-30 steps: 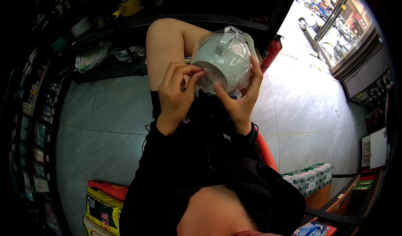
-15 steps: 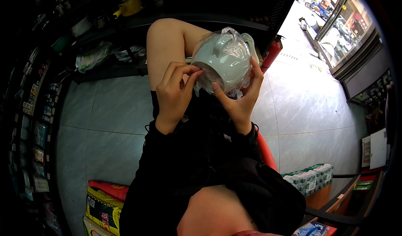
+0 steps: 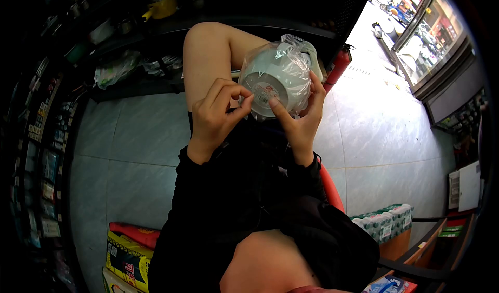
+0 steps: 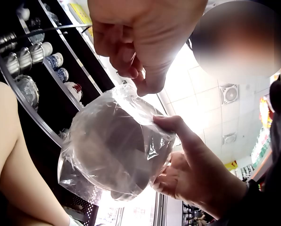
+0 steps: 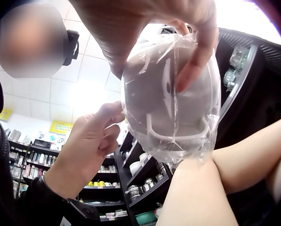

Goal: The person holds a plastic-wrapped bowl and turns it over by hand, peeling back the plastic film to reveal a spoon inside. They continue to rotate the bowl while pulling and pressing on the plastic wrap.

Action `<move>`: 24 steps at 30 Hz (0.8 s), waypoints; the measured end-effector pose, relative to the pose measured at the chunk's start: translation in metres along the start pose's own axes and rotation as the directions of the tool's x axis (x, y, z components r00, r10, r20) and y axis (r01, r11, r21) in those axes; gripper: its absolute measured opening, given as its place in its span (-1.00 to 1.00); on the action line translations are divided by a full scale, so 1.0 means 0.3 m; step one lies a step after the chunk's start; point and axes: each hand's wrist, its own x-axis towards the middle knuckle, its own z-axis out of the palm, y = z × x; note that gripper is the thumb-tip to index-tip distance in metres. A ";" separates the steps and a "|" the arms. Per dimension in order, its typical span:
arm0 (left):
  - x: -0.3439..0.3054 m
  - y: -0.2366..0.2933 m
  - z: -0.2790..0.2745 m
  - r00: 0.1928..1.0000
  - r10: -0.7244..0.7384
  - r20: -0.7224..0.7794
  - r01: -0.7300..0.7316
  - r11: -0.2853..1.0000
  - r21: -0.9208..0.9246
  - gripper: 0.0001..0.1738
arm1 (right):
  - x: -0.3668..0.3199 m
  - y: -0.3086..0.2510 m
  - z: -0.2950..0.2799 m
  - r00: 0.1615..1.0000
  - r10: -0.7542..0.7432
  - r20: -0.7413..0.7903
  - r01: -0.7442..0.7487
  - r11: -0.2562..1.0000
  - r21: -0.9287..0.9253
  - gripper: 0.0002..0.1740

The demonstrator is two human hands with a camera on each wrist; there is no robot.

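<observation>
1. Tiled floor [image 3: 374,142]: below vessel, on both sides.
2. Bent leg [image 3: 207,59]: just beyond vessel, leftward.
3. Pale vessel [image 3: 275,67]: held between 2 hands, tilted, base toward head camera; clear wrap [image 3: 299,64] around it.
4. Right hand [image 3: 305,124]: at vessel's right side, partly curled, fingers round it, thumb on base.
5. Left hand [image 3: 215,114]: at vessel's left edge; thumb and forefinger tips closed together, pinching clear wrap.
6. Printed label [image 3: 264,93]: on vessel's base.
</observation>
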 end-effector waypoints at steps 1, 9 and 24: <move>0.001 0.000 -0.004 1.000 0.003 0.004 -0.003 1.000 -0.006 -0.84 | -0.001 -0.001 0.000 1.000 0.006 0.005 -0.006 1.000 0.007 -0.01; -0.001 0.008 -0.010 0.998 0.055 -0.010 -0.055 0.997 -0.060 -0.85 | 0.013 0.013 -0.022 0.996 0.073 -0.045 -0.069 0.994 0.087 -0.05; -0.005 0.011 0.019 0.990 0.107 -0.090 -0.101 0.993 0.065 -0.74 | 0.012 0.002 -0.023 0.999 0.037 -0.033 -0.036 0.999 0.033 -0.04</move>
